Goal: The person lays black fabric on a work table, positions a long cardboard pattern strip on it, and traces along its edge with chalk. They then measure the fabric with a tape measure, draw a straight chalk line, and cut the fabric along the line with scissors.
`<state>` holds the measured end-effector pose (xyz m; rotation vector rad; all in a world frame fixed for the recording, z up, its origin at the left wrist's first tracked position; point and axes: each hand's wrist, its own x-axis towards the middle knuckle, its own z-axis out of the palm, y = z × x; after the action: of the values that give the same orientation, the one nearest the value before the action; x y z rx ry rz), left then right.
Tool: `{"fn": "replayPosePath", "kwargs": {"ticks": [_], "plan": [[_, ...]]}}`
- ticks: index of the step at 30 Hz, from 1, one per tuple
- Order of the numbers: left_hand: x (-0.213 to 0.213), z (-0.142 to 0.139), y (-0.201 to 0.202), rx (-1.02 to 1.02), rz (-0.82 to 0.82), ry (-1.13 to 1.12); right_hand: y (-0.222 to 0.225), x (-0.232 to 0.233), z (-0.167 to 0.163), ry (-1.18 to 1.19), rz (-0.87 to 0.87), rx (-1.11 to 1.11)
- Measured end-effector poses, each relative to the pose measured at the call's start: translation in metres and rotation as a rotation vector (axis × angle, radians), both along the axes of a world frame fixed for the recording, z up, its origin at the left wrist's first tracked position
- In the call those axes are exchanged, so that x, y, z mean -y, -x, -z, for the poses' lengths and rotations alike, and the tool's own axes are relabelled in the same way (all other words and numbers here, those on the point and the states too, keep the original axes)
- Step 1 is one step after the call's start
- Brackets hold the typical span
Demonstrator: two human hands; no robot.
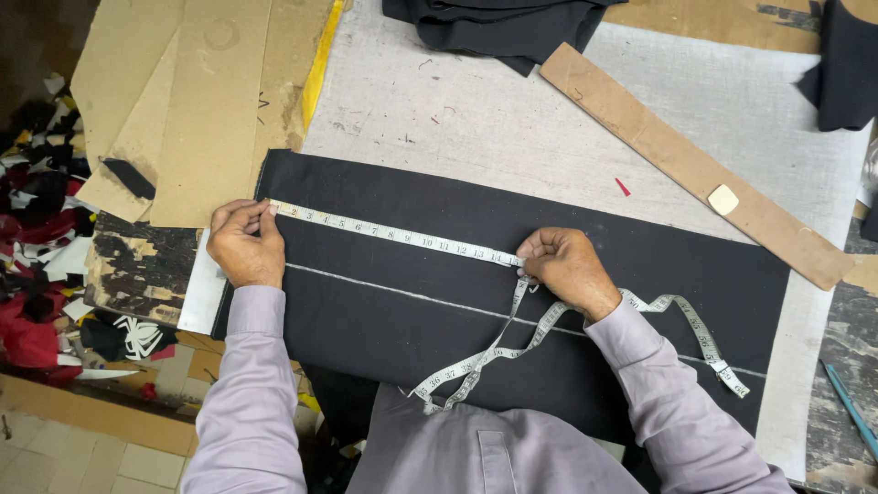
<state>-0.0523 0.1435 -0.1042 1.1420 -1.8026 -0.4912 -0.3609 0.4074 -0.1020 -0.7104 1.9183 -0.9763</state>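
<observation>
Currently measuring: left hand (245, 245) and right hand (569, 270), apart, each pinch the measuring tape (402, 236) taut across the black cloth (640, 274). Next move likely requires marking at the right thumb.

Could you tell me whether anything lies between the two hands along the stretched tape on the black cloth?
Nothing visible does. The measuring tape runs flat on bare black cloth from the left hand to the right hand.

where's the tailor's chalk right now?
In the head view, the pale chalk piece lies upper right on the long wooden ruler, beyond the right hand and the black cloth.
</observation>
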Motion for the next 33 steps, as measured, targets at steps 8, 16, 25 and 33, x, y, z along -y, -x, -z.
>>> {"fn": "replayPosePath", "kwargs": {"ticks": [8,16,25,33], "plan": [[-0.002,0.001,0.001,0.02,-0.007,-0.016,-0.014,-0.005,-0.013,0.002,-0.049,-0.403],[-0.001,0.005,0.0,0.014,0.002,-0.014,-0.001,-0.022,-0.006,0.059,0.007,0.0],[-0.002,0.012,0.0,0.026,0.016,0.001,0.026,-0.072,-0.01,0.122,0.223,0.329],[-0.003,0.014,0.001,0.033,0.033,-0.019,0.027,-0.101,-0.007,0.059,-0.005,-0.063]]}}
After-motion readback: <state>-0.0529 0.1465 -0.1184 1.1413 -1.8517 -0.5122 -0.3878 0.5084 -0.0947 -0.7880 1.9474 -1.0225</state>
